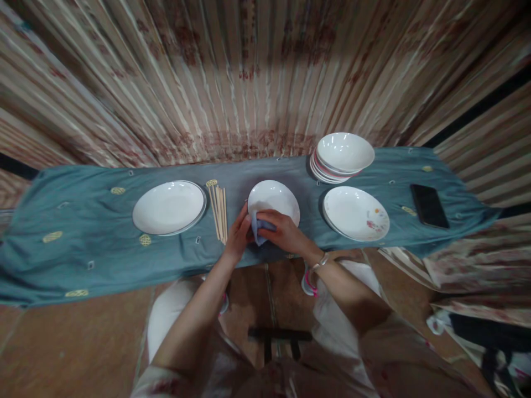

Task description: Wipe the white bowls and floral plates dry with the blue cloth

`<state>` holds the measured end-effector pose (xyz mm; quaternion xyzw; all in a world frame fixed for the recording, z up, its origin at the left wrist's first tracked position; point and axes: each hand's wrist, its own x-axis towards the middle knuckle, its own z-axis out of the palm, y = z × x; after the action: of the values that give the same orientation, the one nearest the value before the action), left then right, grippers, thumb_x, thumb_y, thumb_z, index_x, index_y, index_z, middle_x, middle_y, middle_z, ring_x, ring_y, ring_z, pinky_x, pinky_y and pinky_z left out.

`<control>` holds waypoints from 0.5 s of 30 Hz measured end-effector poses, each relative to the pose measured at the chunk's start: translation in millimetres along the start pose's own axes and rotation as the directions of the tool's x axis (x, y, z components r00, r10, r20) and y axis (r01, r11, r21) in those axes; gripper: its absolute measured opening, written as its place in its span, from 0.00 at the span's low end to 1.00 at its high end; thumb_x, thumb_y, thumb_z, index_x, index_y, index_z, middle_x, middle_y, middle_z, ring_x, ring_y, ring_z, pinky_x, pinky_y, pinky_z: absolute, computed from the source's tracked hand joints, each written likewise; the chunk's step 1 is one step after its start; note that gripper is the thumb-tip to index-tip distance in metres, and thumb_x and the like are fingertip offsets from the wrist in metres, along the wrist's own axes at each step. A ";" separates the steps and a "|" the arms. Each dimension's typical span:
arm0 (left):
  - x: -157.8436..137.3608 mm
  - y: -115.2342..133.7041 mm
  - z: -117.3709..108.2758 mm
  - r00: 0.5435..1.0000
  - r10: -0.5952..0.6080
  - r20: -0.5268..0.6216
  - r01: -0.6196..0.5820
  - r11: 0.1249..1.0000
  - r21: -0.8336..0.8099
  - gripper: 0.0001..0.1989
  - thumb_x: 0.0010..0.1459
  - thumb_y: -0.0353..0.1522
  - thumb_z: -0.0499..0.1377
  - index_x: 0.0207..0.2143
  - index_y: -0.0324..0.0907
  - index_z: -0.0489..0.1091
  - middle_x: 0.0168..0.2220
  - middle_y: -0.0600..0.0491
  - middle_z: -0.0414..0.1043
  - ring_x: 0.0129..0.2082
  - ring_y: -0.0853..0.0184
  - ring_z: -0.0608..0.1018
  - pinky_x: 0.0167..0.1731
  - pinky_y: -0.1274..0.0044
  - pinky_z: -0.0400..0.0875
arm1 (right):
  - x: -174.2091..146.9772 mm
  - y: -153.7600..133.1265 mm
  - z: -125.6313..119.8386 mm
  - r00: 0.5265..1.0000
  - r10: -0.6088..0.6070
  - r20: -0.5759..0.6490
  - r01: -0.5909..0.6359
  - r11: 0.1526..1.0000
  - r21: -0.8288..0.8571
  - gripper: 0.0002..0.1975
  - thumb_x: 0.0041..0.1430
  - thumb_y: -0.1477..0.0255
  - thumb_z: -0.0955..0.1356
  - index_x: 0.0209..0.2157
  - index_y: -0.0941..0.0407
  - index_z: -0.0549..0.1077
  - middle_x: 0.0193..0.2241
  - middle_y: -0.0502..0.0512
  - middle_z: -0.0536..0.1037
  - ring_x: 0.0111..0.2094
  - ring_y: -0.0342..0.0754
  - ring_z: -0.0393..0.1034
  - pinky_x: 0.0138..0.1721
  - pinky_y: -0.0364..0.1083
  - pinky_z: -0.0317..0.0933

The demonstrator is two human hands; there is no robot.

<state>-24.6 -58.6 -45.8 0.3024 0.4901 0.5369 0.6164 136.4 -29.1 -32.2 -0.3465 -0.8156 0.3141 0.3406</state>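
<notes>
In front of me, a white bowl [274, 194] is tilted over the cloth-covered table. My left hand [239, 232] grips its left rim, with the thumb on top and the fingers mostly hidden underneath. A bluish-purple cloth [260, 228] is bunched in my right hand [286, 229], which presses it against the near edge of the bowl. Just left of the bowl lie several wooden chopsticks [219, 213], side by side. Beyond them sits a small stack of white oval plates [170, 207].
Stacked bowls [345, 153] stand at the back right. Nearer are flower-patterned plates [355, 213], and a black phone [430, 205] lies farther right. A green patterned tablecloth [99, 237] covers the narrow table. A pleated curtain [249, 83] hangs right behind it.
</notes>
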 end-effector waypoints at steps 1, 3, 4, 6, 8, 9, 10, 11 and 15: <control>0.0 -0.5 0.4 1.000 0.016 0.011 -0.016 1.000 0.001 0.37 0.53 0.47 0.64 0.63 0.47 0.63 0.51 0.48 0.75 0.40 0.63 0.78 0.30 0.76 0.77 | 1.4 -1.2 1.9 1.000 0.003 -0.027 -0.003 1.000 -0.013 0.18 0.57 0.75 0.70 0.50 0.55 0.75 0.51 0.59 0.77 0.53 0.51 0.71 0.56 0.52 0.64; -0.6 -0.5 2.1 0.998 0.052 0.041 -0.052 0.999 0.004 0.35 0.55 0.49 0.62 0.62 0.46 0.64 0.60 0.47 0.67 0.50 0.58 0.76 0.38 0.72 0.79 | 5.0 -2.7 4.4 0.997 0.009 -0.077 -0.011 1.000 -0.029 0.20 0.58 0.73 0.69 0.53 0.55 0.73 0.54 0.61 0.74 0.56 0.52 0.68 0.59 0.53 0.62; -1.3 0.0 3.3 0.996 0.064 0.058 -0.065 0.998 0.006 0.34 0.56 0.50 0.60 0.62 0.47 0.65 0.63 0.47 0.64 0.54 0.56 0.74 0.40 0.70 0.79 | 7.3 -2.9 5.0 0.995 0.008 -0.102 -0.012 0.999 -0.034 0.20 0.59 0.72 0.69 0.54 0.55 0.72 0.56 0.61 0.73 0.58 0.52 0.67 0.60 0.53 0.61; -3.1 1.7 6.0 0.993 0.069 0.094 -0.070 0.997 0.011 0.34 0.56 0.51 0.59 0.61 0.48 0.65 0.64 0.48 0.61 0.56 0.53 0.72 0.42 0.67 0.79 | 12.6 -2.6 4.7 0.989 -0.004 -0.146 -0.002 0.999 -0.042 0.20 0.61 0.71 0.68 0.55 0.54 0.72 0.58 0.61 0.70 0.60 0.52 0.64 0.62 0.53 0.59; -4.8 4.0 8.6 0.990 0.059 0.129 -0.061 0.998 0.016 0.36 0.54 0.50 0.62 0.62 0.49 0.64 0.64 0.49 0.61 0.56 0.53 0.72 0.40 0.67 0.80 | 18.4 -1.5 3.1 0.985 -0.021 -0.173 0.012 0.999 -0.053 0.19 0.62 0.69 0.67 0.54 0.54 0.72 0.59 0.60 0.70 0.60 0.52 0.64 0.62 0.53 0.58; -5.3 5.1 9.8 0.988 0.058 0.144 -0.061 0.998 0.020 0.38 0.51 0.48 0.65 0.62 0.49 0.63 0.64 0.48 0.62 0.55 0.53 0.73 0.39 0.68 0.80 | 21.2 -0.8 2.0 0.984 -0.028 -0.178 0.018 0.998 -0.060 0.18 0.62 0.69 0.67 0.54 0.55 0.73 0.58 0.61 0.70 0.60 0.52 0.64 0.62 0.53 0.58; -5.7 6.1 10.8 0.986 0.059 0.156 -0.063 0.998 0.021 0.40 0.48 0.46 0.68 0.63 0.49 0.62 0.63 0.48 0.63 0.53 0.53 0.74 0.38 0.69 0.80 | 23.8 0.0 0.9 0.984 -0.033 -0.177 0.021 0.997 -0.068 0.18 0.63 0.68 0.67 0.54 0.56 0.73 0.58 0.62 0.69 0.60 0.52 0.64 0.62 0.52 0.58; -5.8 6.8 11.6 0.984 0.060 0.168 -0.063 0.998 0.018 0.43 0.46 0.43 0.70 0.63 0.49 0.61 0.61 0.47 0.65 0.51 0.55 0.75 0.37 0.70 0.80 | 26.2 0.6 -0.3 0.984 -0.036 -0.173 0.023 0.997 -0.076 0.18 0.63 0.67 0.66 0.53 0.57 0.73 0.58 0.62 0.69 0.59 0.52 0.64 0.62 0.52 0.58; -5.5 8.1 13.1 0.978 0.053 0.200 -0.054 0.999 -0.002 0.48 0.41 0.35 0.73 0.65 0.49 0.58 0.47 0.48 0.76 0.41 0.61 0.79 0.37 0.71 0.79 | 34.4 2.1 -3.9 0.989 -0.023 -0.144 0.006 0.993 -0.120 0.17 0.66 0.68 0.64 0.54 0.54 0.73 0.60 0.59 0.69 0.61 0.50 0.63 0.63 0.51 0.56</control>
<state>-15.1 -59.9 -32.6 0.3690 0.4182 0.5195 0.6473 122.0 0.0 -19.9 -0.3822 -0.8086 0.2361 0.3799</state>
